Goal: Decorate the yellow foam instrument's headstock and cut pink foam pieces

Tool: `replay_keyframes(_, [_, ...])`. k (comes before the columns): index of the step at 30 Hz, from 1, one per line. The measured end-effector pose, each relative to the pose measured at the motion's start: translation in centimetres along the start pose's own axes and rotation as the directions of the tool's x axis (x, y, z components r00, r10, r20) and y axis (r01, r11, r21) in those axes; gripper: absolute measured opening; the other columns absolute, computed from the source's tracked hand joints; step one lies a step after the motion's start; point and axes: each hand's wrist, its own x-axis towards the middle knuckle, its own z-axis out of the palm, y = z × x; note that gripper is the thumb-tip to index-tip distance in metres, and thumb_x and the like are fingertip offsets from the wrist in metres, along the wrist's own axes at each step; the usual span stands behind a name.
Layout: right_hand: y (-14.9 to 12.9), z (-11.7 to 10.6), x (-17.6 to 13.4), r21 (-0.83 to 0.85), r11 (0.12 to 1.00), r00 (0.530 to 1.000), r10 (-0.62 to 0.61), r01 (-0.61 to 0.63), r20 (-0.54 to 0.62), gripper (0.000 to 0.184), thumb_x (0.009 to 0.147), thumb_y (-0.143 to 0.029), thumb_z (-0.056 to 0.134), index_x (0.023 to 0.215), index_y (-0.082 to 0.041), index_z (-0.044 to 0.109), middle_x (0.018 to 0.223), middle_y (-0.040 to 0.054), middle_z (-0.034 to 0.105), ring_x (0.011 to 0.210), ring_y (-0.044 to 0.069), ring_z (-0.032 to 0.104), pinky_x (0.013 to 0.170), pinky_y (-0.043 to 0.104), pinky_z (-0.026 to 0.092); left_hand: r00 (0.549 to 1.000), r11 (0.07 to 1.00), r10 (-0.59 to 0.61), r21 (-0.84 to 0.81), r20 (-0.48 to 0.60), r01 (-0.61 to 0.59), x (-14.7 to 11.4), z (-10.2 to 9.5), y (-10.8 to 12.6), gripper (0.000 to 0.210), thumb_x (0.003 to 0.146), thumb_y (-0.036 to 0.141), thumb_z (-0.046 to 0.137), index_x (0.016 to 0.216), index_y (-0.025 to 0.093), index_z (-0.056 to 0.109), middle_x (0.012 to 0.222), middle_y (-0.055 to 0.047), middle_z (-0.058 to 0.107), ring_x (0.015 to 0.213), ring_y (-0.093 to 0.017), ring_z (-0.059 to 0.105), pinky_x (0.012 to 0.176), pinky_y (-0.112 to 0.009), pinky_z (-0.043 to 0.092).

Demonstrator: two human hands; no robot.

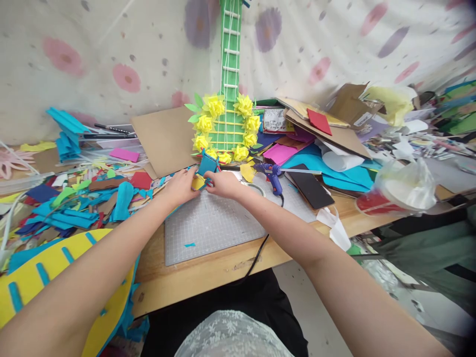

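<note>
A small blue and yellow craft piece (208, 162) is held up between my two hands, over the back of the grey cutting mat (219, 223). The fingers of my left hand (183, 185) close on its left side, by the yellow part. From the other side, my right hand (225, 185) pinches its edge. Its lower portion is partly covered by my fingers. Just behind it stands a green guitar-shaped craft (231, 74) with white strings, ringed by yellow paper flowers (204, 124).
A purple glue gun (273, 174) with its cord lies right of my hands, beside a black phone (310, 186). Coloured scraps (70, 213) are heaped on the left. A yellow panel with blue strips (111, 277) sits front left. A red-and-white tub (394, 196) stands right.
</note>
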Motion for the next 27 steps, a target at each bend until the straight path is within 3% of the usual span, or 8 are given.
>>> replay_keyframes(6, [3.1,-0.6,-3.5,0.172,0.984,0.996,0.051,-0.038,-0.068,0.029,0.084,-0.035,0.051,0.109,-0.021,0.059,0.08,0.001,0.067,0.07,0.013,0.058,0.061,0.022,0.033,1.0,0.999,-0.013,-0.031,0.0,0.013,0.0,0.0,0.0,0.059,0.067,0.032,0.061,0.123,0.019,0.044,0.112,-0.011,0.059,0.111,-0.029,0.052,0.089,-0.036,0.042])
replay_keyframes(8, [5.0,-1.1,-5.5,0.194,0.973,0.989,0.139,-0.128,-0.045,0.021,0.083,-0.035,0.054,0.093,-0.019,0.063,0.076,0.0011,0.066,0.067,0.012,0.056,0.059,0.023,0.032,1.0,0.999,-0.014,-0.041,-0.002,0.013,0.0,0.0,0.0,0.059,0.067,0.031,0.062,0.122,0.018,0.044,0.111,-0.012,0.059,0.112,-0.03,0.051,0.089,-0.036,0.041])
replay_keyframes(11, [8.1,-2.1,-8.6,0.173,0.948,0.963,0.258,-0.267,0.073,0.027,0.08,-0.042,0.055,0.067,-0.019,0.059,0.066,0.0016,0.063,0.06,0.012,0.053,0.055,0.025,0.032,1.0,0.999,-0.017,-0.04,0.003,0.017,-0.1,0.0,0.0,0.059,0.067,0.031,0.061,0.122,0.018,0.044,0.112,-0.012,0.058,0.113,-0.03,0.051,0.09,-0.037,0.041])
replay_keyframes(14, [11.0,-2.8,-11.1,0.085,0.883,0.886,0.457,-0.462,0.076,0.038,0.079,-0.05,0.054,0.055,-0.02,0.052,0.056,0.003,0.057,0.053,0.014,0.05,0.051,0.028,0.032,0.999,0.998,-0.046,-0.051,0.008,0.046,-0.1,0.0,0.2,0.058,0.067,0.031,0.062,0.122,0.02,0.044,0.114,-0.011,0.058,0.114,-0.03,0.05,0.092,-0.037,0.04])
replay_keyframes(18, [13.4,-2.2,-11.7,0.074,0.784,0.782,0.62,-0.616,-0.064,0.04,0.07,-0.06,0.059,0.067,-0.02,0.058,0.065,0.0074,0.062,0.059,0.019,0.056,0.052,0.03,0.038,0.998,0.995,-0.059,-0.079,-0.003,0.058,-0.2,0.1,0.3,0.061,0.066,0.029,0.063,0.123,0.021,0.044,0.116,-0.011,0.057,0.115,-0.03,0.05,0.094,-0.037,0.039])
replay_keyframes(20, [13.9,-1.3,-11.1,0.145,0.772,0.764,0.634,-0.618,-0.12,0.042,0.068,-0.059,0.061,0.08,-0.018,0.061,0.078,0.0099,0.066,0.07,0.021,0.06,0.058,0.031,0.042,0.999,0.996,-0.05,-0.071,-0.01,0.05,-0.2,0.2,0.2,0.06,0.067,0.029,0.062,0.124,0.02,0.044,0.115,-0.011,0.057,0.116,-0.03,0.049,0.094,-0.037,0.039])
replay_keyframes(23, [14.2,0.2,-9.7,0.271,0.759,0.765,0.635,-0.592,-0.11,0.042,0.071,-0.053,0.061,0.088,-0.014,0.064,0.088,0.0136,0.066,0.082,0.024,0.063,0.066,0.032,0.046,1.0,0.999,-0.028,-0.038,-0.014,0.027,-0.2,0.3,0.0,0.058,0.068,0.03,0.061,0.123,0.018,0.044,0.114,-0.012,0.058,0.114,-0.03,0.05,0.092,-0.037,0.04])
replay_keyframes(27, [14.0,1.6,-8.6,0.52,0.627,0.69,0.717,-0.58,-0.096,0.035,0.076,-0.046,0.058,0.082,-0.012,0.063,0.08,0.014,0.067,0.076,0.023,0.064,0.064,0.031,0.048,1.0,1.0,-0.01,-0.018,-0.018,0.01,-0.2,0.4,-0.1,0.056,0.069,0.031,0.06,0.121,0.015,0.045,0.112,-0.013,0.059,0.112,-0.031,0.051,0.09,-0.038,0.042])
